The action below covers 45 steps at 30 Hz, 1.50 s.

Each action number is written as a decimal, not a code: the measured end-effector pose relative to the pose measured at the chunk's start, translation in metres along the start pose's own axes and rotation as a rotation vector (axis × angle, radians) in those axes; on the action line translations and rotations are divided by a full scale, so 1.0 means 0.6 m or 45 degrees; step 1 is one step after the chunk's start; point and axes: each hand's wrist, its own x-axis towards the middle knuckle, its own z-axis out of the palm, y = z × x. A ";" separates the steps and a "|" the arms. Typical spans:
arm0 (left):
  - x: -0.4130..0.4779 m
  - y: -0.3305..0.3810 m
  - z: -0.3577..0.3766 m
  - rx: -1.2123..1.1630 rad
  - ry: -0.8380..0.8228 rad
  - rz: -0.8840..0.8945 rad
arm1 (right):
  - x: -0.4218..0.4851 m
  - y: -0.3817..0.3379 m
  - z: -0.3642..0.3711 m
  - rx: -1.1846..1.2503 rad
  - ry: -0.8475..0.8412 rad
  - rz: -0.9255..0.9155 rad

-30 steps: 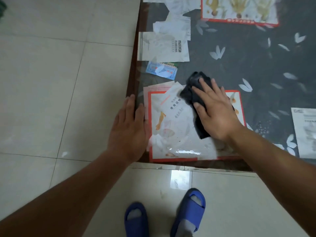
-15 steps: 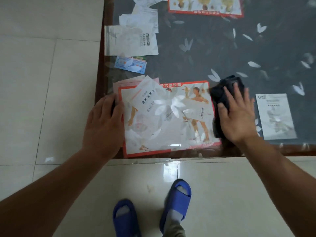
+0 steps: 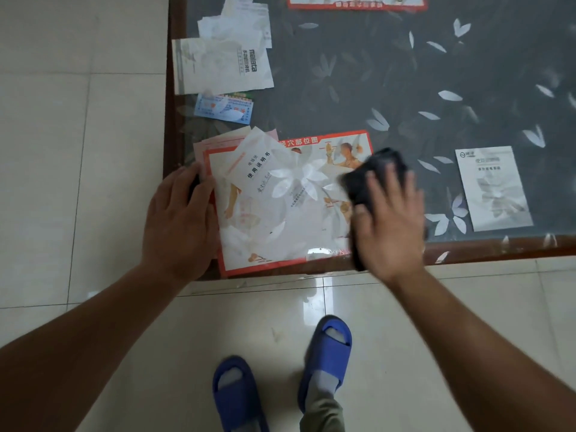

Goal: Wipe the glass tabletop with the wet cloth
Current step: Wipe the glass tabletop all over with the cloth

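The dark cloth [image 3: 385, 162] lies bunched on the glass top [image 3: 358, 88] of the bench, low and right of the frame's middle, near the front edge. The right hand [image 3: 389, 226] lies flat upon it. The cloth's far end shows beyond the fingertips, a strip shows left of the thumb down to the front edge, and the rest is hidden under the palm. The fingers [image 3: 374, 185] are spread and nearly straight, pressing down rather than curled round the cloth; they are blurred, so finer detail cannot be told. The cloth's left side overlaps the right edge of a red-bordered body chart [image 3: 280, 207] that lies beneath the glass. At the chart's left edge, on the bench's front left corner, the left hand [image 3: 180, 226] rests palm down, its fingers straight, holding nothing. To the right of the cloth lies a white booklet [image 3: 492, 188]. Toward the upper left are a blue card [image 3: 224, 109] and, above it, a white leaflet [image 3: 218, 67]. A brown wooden frame [image 3: 498, 247] edges the glass. At the frame's bottom, two blue slippers [image 3: 327, 347] stand on the pale tiled floor [image 3: 78, 151].
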 end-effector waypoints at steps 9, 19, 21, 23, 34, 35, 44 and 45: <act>0.000 -0.006 -0.007 0.039 -0.046 0.027 | -0.015 -0.061 0.037 -0.019 -0.075 -0.373; 0.004 0.083 0.010 0.186 -0.249 -0.267 | -0.058 -0.037 0.028 0.000 -0.082 -0.333; 0.006 0.091 0.014 0.146 -0.210 -0.309 | -0.045 0.018 0.011 -0.020 -0.079 -0.300; 0.003 0.106 0.020 0.121 -0.151 -0.192 | -0.024 0.071 -0.012 -0.025 -0.020 -0.041; 0.006 0.166 0.043 0.127 -0.103 -0.017 | 0.008 0.184 -0.052 -0.039 -0.075 0.124; 0.006 0.168 0.045 0.128 -0.101 -0.017 | 0.012 0.176 -0.050 -0.017 -0.029 0.253; 0.006 0.162 0.053 0.143 -0.099 -0.019 | -0.017 0.077 -0.007 -0.130 -0.136 -0.414; 0.006 0.163 0.053 0.141 -0.107 -0.021 | -0.008 0.105 -0.016 -0.116 -0.079 -0.260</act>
